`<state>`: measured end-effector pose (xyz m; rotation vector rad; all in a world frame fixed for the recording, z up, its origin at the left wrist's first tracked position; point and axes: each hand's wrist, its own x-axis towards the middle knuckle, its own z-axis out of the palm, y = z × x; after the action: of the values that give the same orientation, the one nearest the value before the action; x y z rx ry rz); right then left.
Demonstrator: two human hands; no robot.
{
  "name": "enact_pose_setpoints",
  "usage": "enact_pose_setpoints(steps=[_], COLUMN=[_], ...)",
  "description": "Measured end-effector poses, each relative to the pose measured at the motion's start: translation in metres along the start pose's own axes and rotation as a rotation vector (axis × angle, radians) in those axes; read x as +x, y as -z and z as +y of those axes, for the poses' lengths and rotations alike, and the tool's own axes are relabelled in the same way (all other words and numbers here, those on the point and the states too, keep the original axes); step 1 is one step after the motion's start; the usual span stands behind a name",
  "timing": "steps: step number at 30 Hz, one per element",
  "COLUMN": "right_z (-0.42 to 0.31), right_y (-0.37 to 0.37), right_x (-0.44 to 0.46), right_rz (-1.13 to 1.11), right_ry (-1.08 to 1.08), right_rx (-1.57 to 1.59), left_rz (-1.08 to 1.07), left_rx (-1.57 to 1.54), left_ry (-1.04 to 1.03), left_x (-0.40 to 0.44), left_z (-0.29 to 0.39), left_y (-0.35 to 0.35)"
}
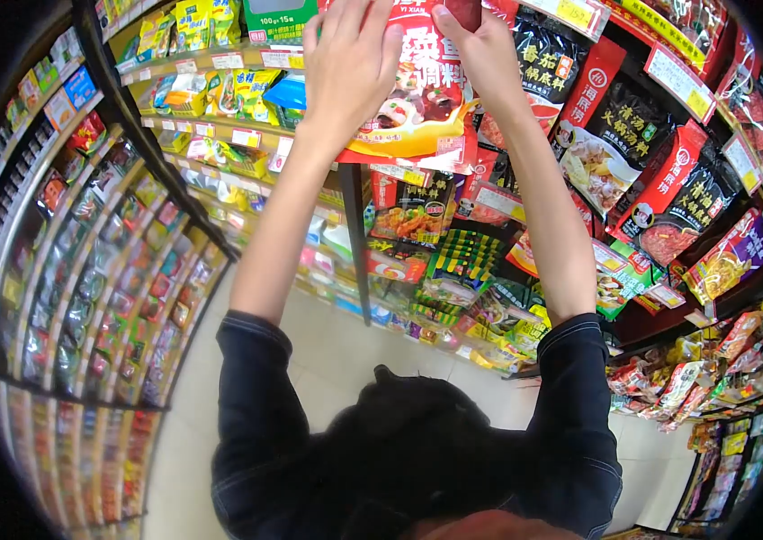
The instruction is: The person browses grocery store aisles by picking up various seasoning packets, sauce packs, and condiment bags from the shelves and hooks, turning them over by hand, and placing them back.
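Note:
A large red packet of fish seasoning [417, 117], with a yellow swoosh and a bowl of food printed on it, faces me at the top of the view. My left hand [350, 76] lies against the left part of its front, fingers stretched upward and slightly apart. At the packet's upper right, my right hand [482, 58] is closed around a dark red object [463, 13] cut off by the top edge, so its kind cannot be made out. The right thumb lies over the packet's front. Black hotpot-base packets [548, 67] hang just right of that hand.
Shelves of yellow seasoning bags [210, 22] stand behind on the left, with a green box [281, 20] near my left hand. More hotpot packets [611, 144] hang on the right above price tags [683, 81]. Another stocked rack [85, 261] lines the far left. Pale floor tiles [327, 360] lie below.

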<state>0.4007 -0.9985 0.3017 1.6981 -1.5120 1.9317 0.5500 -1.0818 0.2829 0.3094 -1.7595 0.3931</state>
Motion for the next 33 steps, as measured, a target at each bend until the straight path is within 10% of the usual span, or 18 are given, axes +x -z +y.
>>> enact_pose_setpoints(steps=[33], right_z=[-0.004], right_y=[-0.002], right_x=[-0.010], right_rz=[0.016], right_ry=[0.013], right_rx=[-0.126], left_rz=[0.028], left_rx=[-0.041], left_ry=[-0.031], left_x=[0.003], left_z=[-0.004], left_y=[-0.015])
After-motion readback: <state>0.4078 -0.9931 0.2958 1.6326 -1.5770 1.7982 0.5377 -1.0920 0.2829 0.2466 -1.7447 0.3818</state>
